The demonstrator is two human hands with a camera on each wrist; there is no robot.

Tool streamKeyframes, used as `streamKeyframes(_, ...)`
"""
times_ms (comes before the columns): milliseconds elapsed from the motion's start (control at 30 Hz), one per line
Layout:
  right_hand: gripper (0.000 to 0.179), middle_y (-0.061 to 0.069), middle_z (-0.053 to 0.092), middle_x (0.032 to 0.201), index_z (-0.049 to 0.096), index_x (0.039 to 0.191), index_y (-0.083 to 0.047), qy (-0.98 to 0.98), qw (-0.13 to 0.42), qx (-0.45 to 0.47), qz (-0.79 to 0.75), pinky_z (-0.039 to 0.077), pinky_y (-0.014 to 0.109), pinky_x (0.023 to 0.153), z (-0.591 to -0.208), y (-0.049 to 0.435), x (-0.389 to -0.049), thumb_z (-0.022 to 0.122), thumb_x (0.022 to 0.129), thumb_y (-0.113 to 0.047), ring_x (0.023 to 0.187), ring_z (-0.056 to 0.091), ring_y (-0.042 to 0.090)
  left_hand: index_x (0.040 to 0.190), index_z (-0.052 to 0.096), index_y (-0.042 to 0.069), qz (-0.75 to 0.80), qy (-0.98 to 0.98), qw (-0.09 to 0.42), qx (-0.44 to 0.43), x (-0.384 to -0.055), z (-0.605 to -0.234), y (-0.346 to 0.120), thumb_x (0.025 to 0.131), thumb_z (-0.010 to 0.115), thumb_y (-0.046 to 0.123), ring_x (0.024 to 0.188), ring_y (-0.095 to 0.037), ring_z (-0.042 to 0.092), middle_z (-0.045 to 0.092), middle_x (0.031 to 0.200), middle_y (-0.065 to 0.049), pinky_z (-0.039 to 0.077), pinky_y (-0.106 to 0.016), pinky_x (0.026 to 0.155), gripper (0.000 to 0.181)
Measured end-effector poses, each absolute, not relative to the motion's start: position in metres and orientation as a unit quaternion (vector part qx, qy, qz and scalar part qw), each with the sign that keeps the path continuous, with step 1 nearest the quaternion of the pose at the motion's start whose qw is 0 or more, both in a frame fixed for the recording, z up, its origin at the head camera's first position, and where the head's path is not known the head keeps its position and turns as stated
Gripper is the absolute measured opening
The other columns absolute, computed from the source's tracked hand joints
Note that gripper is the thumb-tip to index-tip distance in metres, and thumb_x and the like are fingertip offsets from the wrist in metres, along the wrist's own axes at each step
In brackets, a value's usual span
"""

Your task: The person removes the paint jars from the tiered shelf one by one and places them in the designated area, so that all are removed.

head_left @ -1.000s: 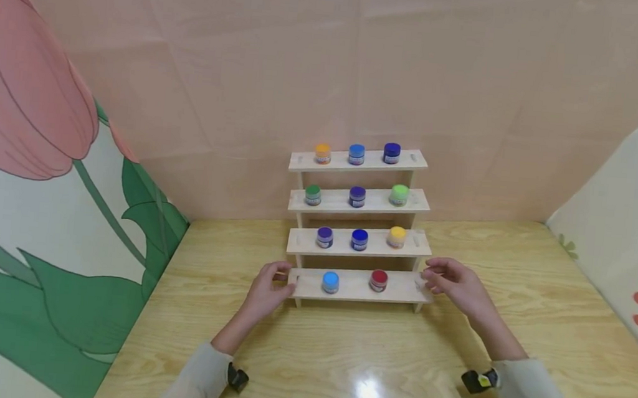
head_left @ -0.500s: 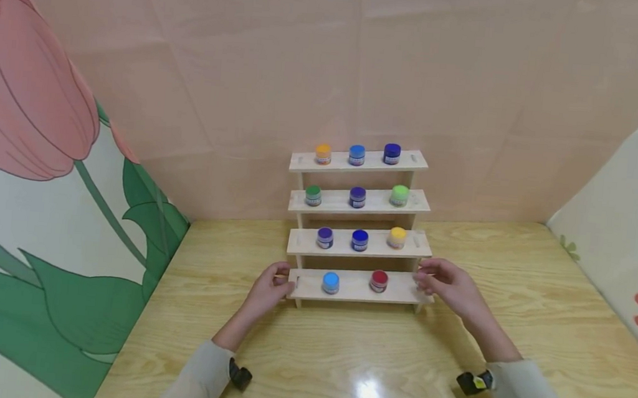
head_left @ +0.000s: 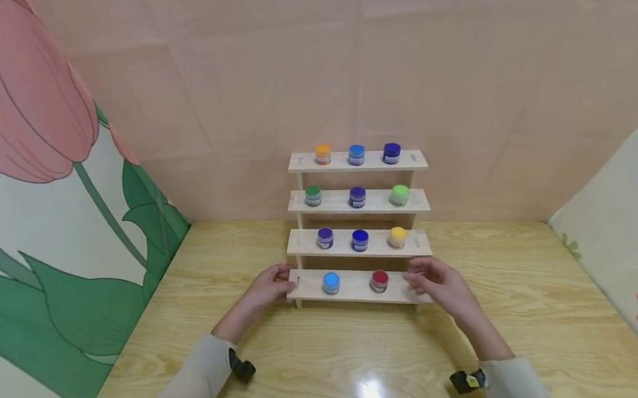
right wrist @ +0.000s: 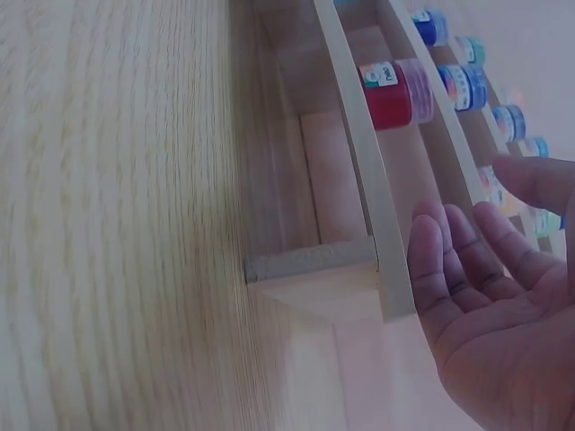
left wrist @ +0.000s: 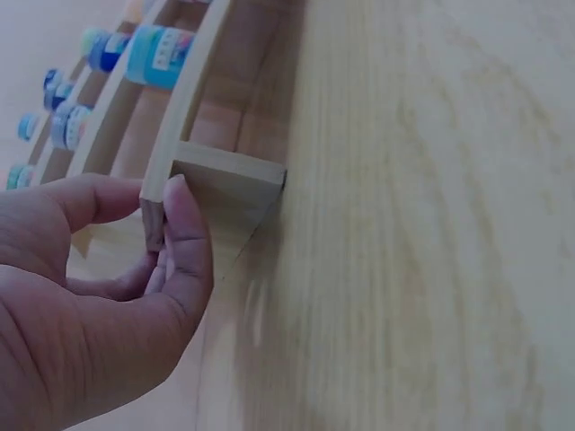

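Left wrist view: the left grip (left wrist: 94, 346) pinches the lowest board's end on a pale, bare-wood rack (left wrist: 182, 112) of four stepped boards. The right grip (right wrist: 512, 355) holds nothing, fingers loosely bent at that board's other end; contact cannot be told. Upright on it stand a light-blue jar (head_left: 332, 283) and a red jar (head_left: 379, 282), well apart; nine more colourful jars (head_left: 359, 240) fill the upper boards, three apiece. The rack stands on the wood-grain worktop (head_left: 307, 354).

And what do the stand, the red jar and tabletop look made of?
Stand: likely bare wood, matt; pale boards, plain cut edges.
Red jar: probably plastic, smooth-looking; neat moulded shape, though glass remains possible.
Tabletop: wood or wood-look laminate, glossy; grain lines, bright reflection.
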State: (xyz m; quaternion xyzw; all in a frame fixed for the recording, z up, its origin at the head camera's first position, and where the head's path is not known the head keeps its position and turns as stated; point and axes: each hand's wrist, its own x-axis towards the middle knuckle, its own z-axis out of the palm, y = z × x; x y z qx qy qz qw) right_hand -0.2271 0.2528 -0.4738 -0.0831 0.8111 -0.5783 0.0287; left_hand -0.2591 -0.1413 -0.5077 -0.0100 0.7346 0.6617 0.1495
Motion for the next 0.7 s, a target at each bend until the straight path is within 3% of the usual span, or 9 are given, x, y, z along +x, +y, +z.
streamKeyframes(267,0.043,0.026,0.064,0.120,0.053,0.133,0.008,0.808,0.025,-0.102,-0.580,0.061,0.030,0.079,-0.475,0.244,-0.229,0.067,0.099,-0.015,0.094,0.068,0.015,0.143,0.046,-0.005,0.679,0.706,0.201,-0.021,-0.265,-0.508,-0.150,0.094,0.066,-0.002,0.091,-0.021,0.063,0.053,0.120,-0.017,0.062,-0.033,0.079,0.053)
streamKeyframes(500,0.041,0.023,0.065,0.122,0.057,0.132,0.006,0.815,0.013,-0.139,-0.562,0.054,0.018,0.088,-0.478,0.238,-0.230,0.069,0.096,-0.010,0.102,0.065,0.013,0.144,0.044,-0.007,0.683,0.701,0.205,-0.009,-0.266,-0.506,-0.152,0.094,0.066,-0.002,0.089,-0.019,0.062,0.054,0.118,-0.016,0.061,-0.029,0.077,0.055)
streamKeyframes(700,0.042,0.020,0.066,0.120,0.057,0.130,0.006,0.817,0.010,-0.160,-0.554,0.053,0.019,0.092,-0.485,0.231,-0.231,0.072,0.094,-0.011,0.104,0.064,0.020,0.144,0.044,-0.009,0.688,0.698,0.199,-0.011,-0.266,-0.509,-0.151,0.093,0.064,-0.004,0.086,-0.018,0.063,0.055,0.116,-0.015,0.061,-0.027,0.073,0.054)
